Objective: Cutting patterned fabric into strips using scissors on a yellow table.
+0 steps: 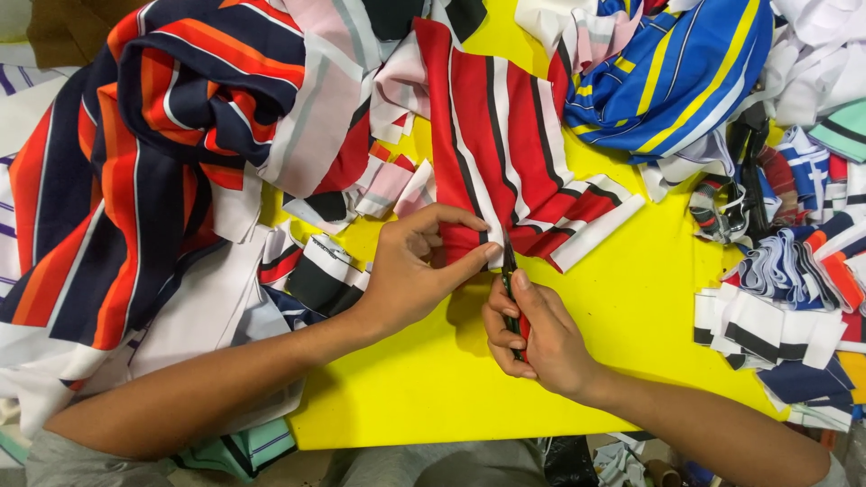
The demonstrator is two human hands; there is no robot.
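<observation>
A red, white and black striped fabric piece (pixel 505 153) lies across a yellow board (pixel 622 316). My left hand (pixel 415 271) pinches the lower edge of this fabric between thumb and fingers. My right hand (pixel 532 338) is closed around a small dark cutting tool (pixel 510 280), whose tip meets the fabric edge right beside my left thumb. The tool's handle is mostly hidden in my palm.
A large orange, navy and white striped cloth (pixel 135 171) is heaped at the left. Blue and yellow striped fabric (pixel 677 72) lies at the top right. Several cut strips (pixel 785 298) are piled along the right edge. Small offcuts (pixel 316 261) lie by my left wrist.
</observation>
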